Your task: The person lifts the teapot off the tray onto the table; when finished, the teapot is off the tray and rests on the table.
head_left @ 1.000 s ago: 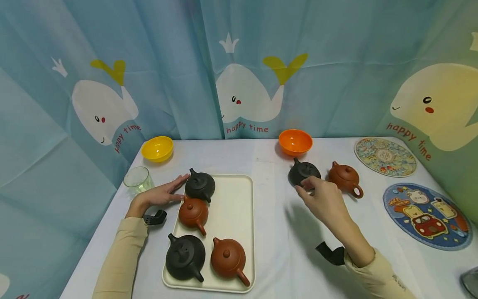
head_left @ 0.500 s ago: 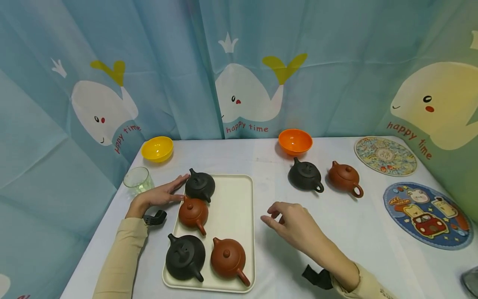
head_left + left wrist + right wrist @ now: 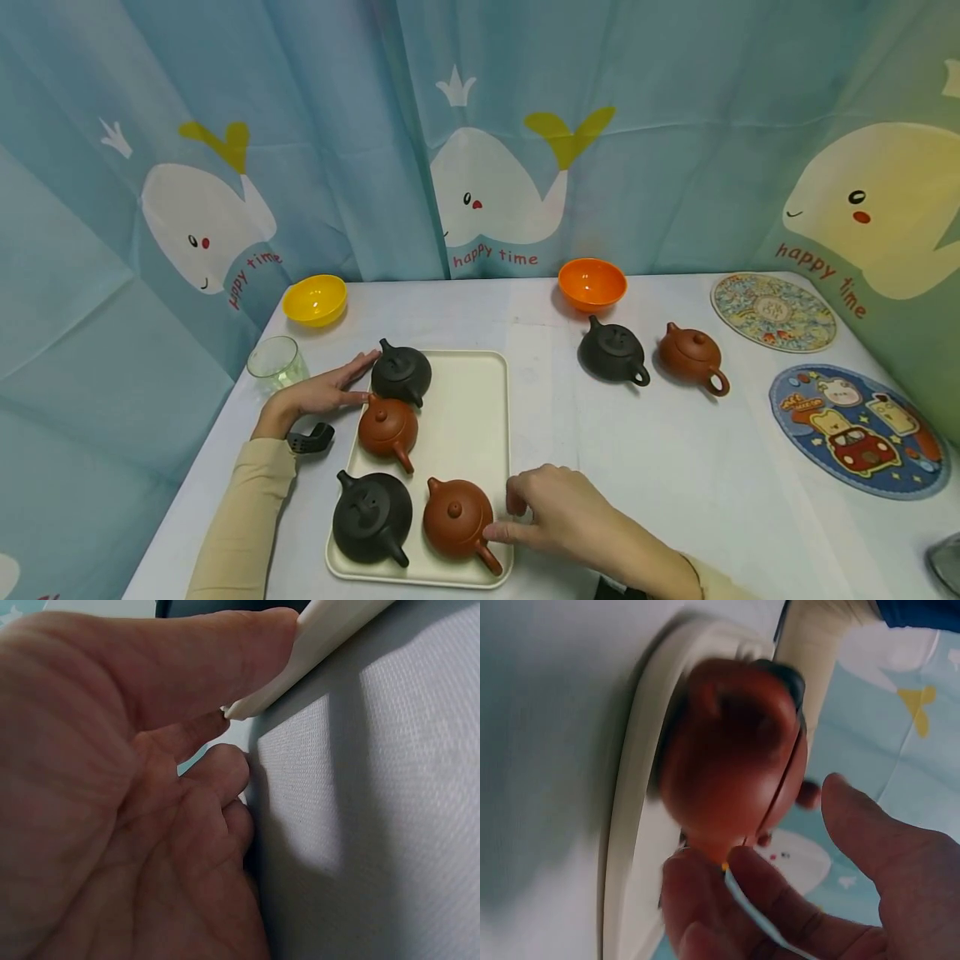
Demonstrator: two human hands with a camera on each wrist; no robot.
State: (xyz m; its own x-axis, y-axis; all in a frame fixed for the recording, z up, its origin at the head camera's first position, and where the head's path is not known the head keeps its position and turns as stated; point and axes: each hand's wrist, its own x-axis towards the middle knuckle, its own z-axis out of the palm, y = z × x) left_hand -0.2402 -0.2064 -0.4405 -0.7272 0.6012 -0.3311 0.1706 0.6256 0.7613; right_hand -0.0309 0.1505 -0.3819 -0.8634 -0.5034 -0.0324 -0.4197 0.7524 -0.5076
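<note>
A cream tray [image 3: 467, 400] holds two black and two brown teapots. My right hand [image 3: 546, 510] is at the tray's near right corner, its thumb touching the front brown teapot [image 3: 456, 517] beside the handle. In the right wrist view that teapot [image 3: 727, 757] is blurred, and my fingers [image 3: 780, 915] lie just below it with the thumb held apart. My left hand [image 3: 324, 389] lies flat on the table with straight fingers against the tray's left rim, next to the rear black teapot [image 3: 402, 373]. The left wrist view shows my thumb against the tray edge [image 3: 330, 637].
A black teapot [image 3: 612, 352] and a brown teapot [image 3: 693, 356] stand on the table at the right. Behind them is an orange bowl [image 3: 592, 283]. A yellow bowl [image 3: 316, 298] and a glass [image 3: 276, 362] are at the left. Two round mats [image 3: 858, 431] lie far right.
My right hand has left the black teapot on the table and swung down and left to the front brown teapot on the tray. The left hand has not moved.
</note>
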